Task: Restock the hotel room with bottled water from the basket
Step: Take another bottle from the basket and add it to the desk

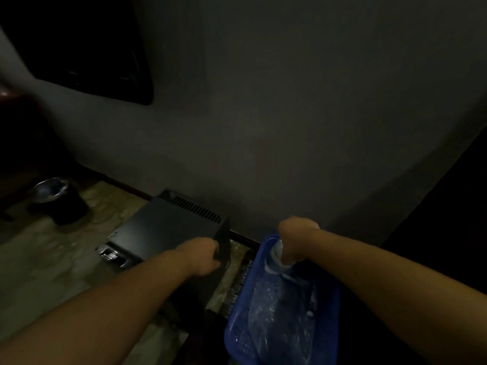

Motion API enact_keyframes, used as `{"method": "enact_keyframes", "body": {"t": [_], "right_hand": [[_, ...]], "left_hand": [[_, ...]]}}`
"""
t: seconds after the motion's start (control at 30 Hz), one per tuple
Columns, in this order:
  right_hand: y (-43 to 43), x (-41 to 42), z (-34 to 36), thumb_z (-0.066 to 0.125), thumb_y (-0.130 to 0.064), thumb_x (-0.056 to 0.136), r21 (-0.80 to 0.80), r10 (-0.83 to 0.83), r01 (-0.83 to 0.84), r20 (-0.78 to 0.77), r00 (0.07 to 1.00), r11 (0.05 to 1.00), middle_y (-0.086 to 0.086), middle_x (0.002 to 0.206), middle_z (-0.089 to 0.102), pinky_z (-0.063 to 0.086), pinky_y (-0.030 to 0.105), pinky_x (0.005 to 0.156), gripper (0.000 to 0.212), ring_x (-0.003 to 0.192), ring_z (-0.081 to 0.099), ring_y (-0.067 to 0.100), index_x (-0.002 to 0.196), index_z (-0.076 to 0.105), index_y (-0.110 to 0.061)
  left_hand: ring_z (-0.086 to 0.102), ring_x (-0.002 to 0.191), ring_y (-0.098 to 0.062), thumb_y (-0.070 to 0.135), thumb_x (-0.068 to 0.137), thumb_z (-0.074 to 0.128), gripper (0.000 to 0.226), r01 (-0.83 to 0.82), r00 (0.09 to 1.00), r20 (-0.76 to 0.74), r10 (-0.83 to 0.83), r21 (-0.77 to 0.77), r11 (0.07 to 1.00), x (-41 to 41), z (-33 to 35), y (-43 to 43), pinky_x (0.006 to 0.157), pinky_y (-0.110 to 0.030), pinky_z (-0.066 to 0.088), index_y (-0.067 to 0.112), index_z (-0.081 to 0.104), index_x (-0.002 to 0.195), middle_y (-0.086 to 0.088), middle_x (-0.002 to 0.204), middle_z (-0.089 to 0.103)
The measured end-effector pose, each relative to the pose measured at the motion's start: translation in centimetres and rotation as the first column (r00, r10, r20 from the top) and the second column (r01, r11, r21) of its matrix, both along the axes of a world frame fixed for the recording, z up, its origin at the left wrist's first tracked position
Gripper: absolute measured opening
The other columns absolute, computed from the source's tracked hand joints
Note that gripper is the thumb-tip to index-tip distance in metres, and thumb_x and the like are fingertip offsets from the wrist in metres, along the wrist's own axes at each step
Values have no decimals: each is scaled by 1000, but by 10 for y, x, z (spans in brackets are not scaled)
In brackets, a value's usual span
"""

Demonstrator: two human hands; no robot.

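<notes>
A blue basket (324, 306) sits nearest, on the floor, with clear wrapped bottles inside. At its far end the right hand (295, 239) is closed around a bottle (275, 256), wrist bent down. Left of the basket, the left hand (204, 255) curls over the corner of a dark fridge (168, 227). Farther left of the basket stands a black bin (59, 200), below the grey wall (290, 114).
</notes>
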State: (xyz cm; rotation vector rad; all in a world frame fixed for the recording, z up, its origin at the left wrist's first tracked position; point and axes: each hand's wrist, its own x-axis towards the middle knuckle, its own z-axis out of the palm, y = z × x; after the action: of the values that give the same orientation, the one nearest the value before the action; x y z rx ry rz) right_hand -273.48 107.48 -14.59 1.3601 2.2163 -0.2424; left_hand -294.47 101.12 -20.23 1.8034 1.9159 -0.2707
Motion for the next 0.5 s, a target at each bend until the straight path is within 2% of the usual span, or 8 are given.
{"method": "enact_keyframes", "body": {"t": [0.07, 0.17, 0.23, 0.37, 0.43, 0.5], "right_hand": [[-16, -32, 31, 74, -33, 69, -33, 100, -99, 36, 994, 995, 4, 81, 56, 50, 34, 69, 31, 73, 54, 21, 83, 57, -11], [-44, -93, 64, 82, -39, 62, -106, 228, -223, 32, 973, 969, 6, 105, 60, 51, 33, 78, 61, 89, 58, 23, 110, 60, -7], [-67, -140, 75, 81, -35, 66, -131, 336, -325, 69, 939, 936, 7, 110, 62, 50, 30, 76, 57, 90, 59, 20, 112, 62, -7], [-115, -236, 84, 81, -37, 63, -50, 522, -520, 68, 850, 853, 6, 103, 63, 53, 32, 76, 57, 90, 63, 23, 107, 63, -6], [-145, -288, 90, 81, -39, 60, -25, 596, -596, 71, 800, 802, 6, 104, 64, 54, 33, 76, 59, 91, 64, 23, 107, 64, -7], [-179, -343, 95, 81, -38, 60, -26, 656, -656, 50, 753, 754, 6, 105, 64, 53, 31, 68, 57, 86, 63, 20, 105, 63, -9]], "left_hand": [[56, 112, -25, 37, 88, 56, 43, -40, 999, -31, 39, -27, 999, -20, 19, -30, 90, -30, 45, 12, 56, 123, -10, 125, 58], [58, 110, -26, 37, 87, 60, 43, -109, 993, -54, 108, -11, 994, -59, 47, -77, 92, -33, 48, 10, 59, 120, -10, 123, 61], [58, 110, -26, 34, 87, 61, 40, -165, 985, -52, 167, 41, 985, -91, 64, -107, 93, -34, 48, 10, 60, 119, -10, 122, 61], [60, 102, -23, 30, 87, 57, 35, -296, 951, -48, 305, 137, 945, -165, 86, -174, 85, -29, 48, 10, 63, 114, -8, 114, 65], [59, 100, -23, 31, 87, 56, 38, -399, 913, -38, 406, 123, 908, -203, 90, -219, 83, -30, 46, 8, 61, 117, -8, 109, 63], [58, 107, -25, 32, 88, 57, 41, -488, 868, -52, 494, 95, 867, -245, 92, -269, 88, -31, 45, 9, 58, 121, -10, 118, 63]]}}
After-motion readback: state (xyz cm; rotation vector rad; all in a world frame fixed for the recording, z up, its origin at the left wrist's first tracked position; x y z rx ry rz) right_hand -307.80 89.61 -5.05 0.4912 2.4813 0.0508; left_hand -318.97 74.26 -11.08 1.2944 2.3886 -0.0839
